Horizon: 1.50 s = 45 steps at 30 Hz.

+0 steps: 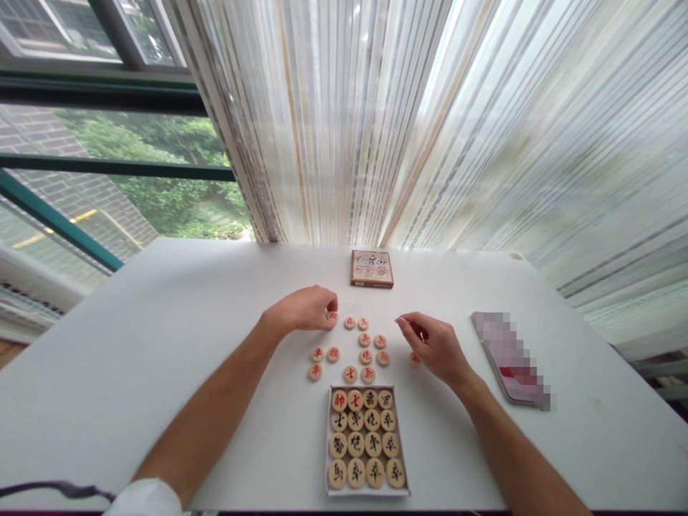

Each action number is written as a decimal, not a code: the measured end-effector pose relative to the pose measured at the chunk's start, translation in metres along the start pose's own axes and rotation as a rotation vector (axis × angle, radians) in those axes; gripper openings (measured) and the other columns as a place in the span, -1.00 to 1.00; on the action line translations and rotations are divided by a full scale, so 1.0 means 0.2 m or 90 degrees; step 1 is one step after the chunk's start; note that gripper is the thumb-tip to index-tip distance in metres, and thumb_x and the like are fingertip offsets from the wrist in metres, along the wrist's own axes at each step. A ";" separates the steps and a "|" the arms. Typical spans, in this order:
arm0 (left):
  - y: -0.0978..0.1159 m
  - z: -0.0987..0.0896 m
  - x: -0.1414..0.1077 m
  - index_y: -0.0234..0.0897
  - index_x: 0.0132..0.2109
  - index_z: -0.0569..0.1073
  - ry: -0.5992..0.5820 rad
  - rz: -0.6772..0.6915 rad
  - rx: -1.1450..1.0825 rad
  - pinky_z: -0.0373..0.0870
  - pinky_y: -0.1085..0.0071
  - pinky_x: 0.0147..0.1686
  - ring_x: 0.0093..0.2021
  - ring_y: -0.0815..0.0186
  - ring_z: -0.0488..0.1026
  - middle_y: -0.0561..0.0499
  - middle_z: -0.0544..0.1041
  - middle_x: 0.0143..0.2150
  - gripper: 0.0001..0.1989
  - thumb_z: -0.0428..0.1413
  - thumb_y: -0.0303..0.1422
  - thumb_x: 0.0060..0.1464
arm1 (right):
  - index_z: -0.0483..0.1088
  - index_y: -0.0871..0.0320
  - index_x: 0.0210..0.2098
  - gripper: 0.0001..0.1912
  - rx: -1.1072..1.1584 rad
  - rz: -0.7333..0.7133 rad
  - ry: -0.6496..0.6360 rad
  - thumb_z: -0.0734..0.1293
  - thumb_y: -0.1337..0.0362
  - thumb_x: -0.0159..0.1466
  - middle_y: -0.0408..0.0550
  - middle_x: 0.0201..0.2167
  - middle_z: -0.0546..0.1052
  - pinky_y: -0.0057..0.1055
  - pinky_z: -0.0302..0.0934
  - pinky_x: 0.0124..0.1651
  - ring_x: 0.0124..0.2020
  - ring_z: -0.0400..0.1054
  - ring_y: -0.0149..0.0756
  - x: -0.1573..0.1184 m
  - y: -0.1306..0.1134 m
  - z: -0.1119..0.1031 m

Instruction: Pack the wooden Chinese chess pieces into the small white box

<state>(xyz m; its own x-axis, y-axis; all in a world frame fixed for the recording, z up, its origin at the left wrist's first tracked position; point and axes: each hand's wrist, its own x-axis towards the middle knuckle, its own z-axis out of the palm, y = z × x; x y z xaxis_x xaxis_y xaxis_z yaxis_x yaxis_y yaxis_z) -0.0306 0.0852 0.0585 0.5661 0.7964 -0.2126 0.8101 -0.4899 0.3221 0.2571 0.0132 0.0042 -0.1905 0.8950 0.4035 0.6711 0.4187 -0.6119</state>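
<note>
My left hand [309, 308] has its fingers closed on a round wooden piece with a red character [332, 317], low over the table. To the right, my right hand [433, 342] hovers with thumb and index finger apart and nothing visible between them. Beneath its fingers lies a red-marked piece [415, 359], partly covered. Several loose red-marked pieces [365, 357] are spread face up between the hands. Nearer to me, an open box [327, 441] holds rows of pieces, mostly black-marked, with two red-marked ones [339, 400] at its far left.
A flat printed box lid [372, 269] lies on the white table [258, 437] toward the far edge. On the right rests a phone [508, 358], partly pixelated. Striped curtains [344, 129] hang behind the table, beside a window at left.
</note>
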 end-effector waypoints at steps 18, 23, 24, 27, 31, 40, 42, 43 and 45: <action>0.26 0.05 -0.02 -0.25 -0.04 0.53 0.069 0.242 -0.189 0.38 0.45 -0.33 -0.33 0.33 0.53 0.01 0.62 -0.29 -0.70 0.22 -0.14 0.20 | 0.41 0.08 -0.10 -0.87 0.258 -0.024 -0.037 0.34 0.20 0.39 -0.01 -0.22 0.60 -0.33 0.49 -0.18 -0.25 0.56 -0.25 -0.06 -0.12 0.09; 0.25 0.06 -0.01 -0.23 -0.05 0.52 0.058 0.246 -0.210 0.39 0.45 -0.32 -0.32 0.34 0.53 0.02 0.62 -0.27 -0.70 0.25 -0.15 0.19 | 0.41 0.09 -0.14 -0.87 0.267 -0.018 -0.034 0.35 0.18 0.39 -0.03 -0.26 0.59 -0.34 0.48 -0.20 -0.26 0.55 -0.25 -0.06 -0.12 0.09; 0.25 0.06 -0.01 -0.23 -0.05 0.52 0.057 0.247 -0.215 0.39 0.45 -0.33 -0.32 0.34 0.53 0.02 0.62 -0.27 -0.70 0.25 -0.15 0.19 | 0.41 0.09 -0.14 -0.87 0.269 -0.016 -0.036 0.35 0.18 0.39 -0.03 -0.26 0.59 -0.34 0.48 -0.21 -0.27 0.54 -0.26 -0.06 -0.12 0.10; 0.25 0.06 -0.01 -0.23 -0.06 0.52 0.056 0.251 -0.229 0.39 0.46 -0.33 -0.32 0.35 0.52 0.02 0.62 -0.28 -0.72 0.25 -0.16 0.19 | 0.41 0.08 -0.13 -0.87 0.275 -0.012 -0.039 0.35 0.19 0.38 -0.03 -0.26 0.58 -0.33 0.48 -0.21 -0.28 0.53 -0.26 -0.06 -0.11 0.10; 0.24 0.05 -0.01 -0.24 -0.06 0.53 0.046 0.257 -0.250 0.39 0.45 -0.33 -0.32 0.35 0.52 0.02 0.63 -0.27 -0.73 0.26 -0.18 0.19 | 0.41 0.09 -0.12 -0.87 0.292 -0.009 -0.039 0.36 0.20 0.39 -0.03 -0.25 0.57 -0.33 0.48 -0.21 -0.28 0.53 -0.27 -0.06 -0.11 0.10; 0.24 0.03 -0.01 -0.26 -0.03 0.55 0.028 0.264 -0.314 0.47 0.43 -0.28 -0.27 0.33 0.57 -0.01 0.66 -0.22 -0.76 0.25 -0.26 0.20 | 0.39 0.08 -0.08 -0.83 0.315 -0.018 -0.040 0.39 0.26 0.35 -0.04 -0.21 0.55 -0.29 0.48 -0.15 -0.24 0.52 -0.27 -0.06 -0.12 0.10; 0.23 0.03 -0.01 -0.26 -0.03 0.57 0.026 0.264 -0.331 0.48 0.44 -0.28 -0.25 0.32 0.59 -0.02 0.67 -0.21 -0.77 0.25 -0.29 0.20 | 0.38 0.08 -0.07 -0.82 0.316 -0.019 -0.039 0.40 0.26 0.35 -0.04 -0.21 0.54 -0.29 0.48 -0.15 -0.24 0.51 -0.27 -0.06 -0.12 0.11; 0.23 0.03 -0.01 -0.26 -0.03 0.58 0.026 0.264 -0.340 0.48 0.44 -0.27 -0.23 0.32 0.60 -0.02 0.67 -0.20 -0.78 0.25 -0.31 0.21 | 0.38 0.08 -0.07 -0.82 0.316 -0.018 -0.039 0.40 0.27 0.35 -0.04 -0.21 0.54 -0.29 0.48 -0.15 -0.24 0.51 -0.27 -0.06 -0.11 0.11; 0.23 0.03 -0.01 -0.26 -0.02 0.59 0.023 0.265 -0.356 0.49 0.44 -0.28 -0.21 0.30 0.61 -0.04 0.68 -0.20 -0.79 0.24 -0.34 0.21 | 0.39 0.08 -0.07 -0.82 0.320 -0.019 -0.038 0.40 0.28 0.35 -0.04 -0.20 0.53 -0.29 0.48 -0.16 -0.24 0.51 -0.27 -0.06 -0.11 0.11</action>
<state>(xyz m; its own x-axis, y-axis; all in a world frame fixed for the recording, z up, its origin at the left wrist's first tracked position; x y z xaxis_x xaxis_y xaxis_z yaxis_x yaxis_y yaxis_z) 0.0058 0.0588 0.0674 0.7991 0.5982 0.0600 0.3211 -0.5090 0.7986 0.2287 -0.0037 -0.0025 -0.2541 0.8829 0.3949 0.2401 0.4531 -0.8585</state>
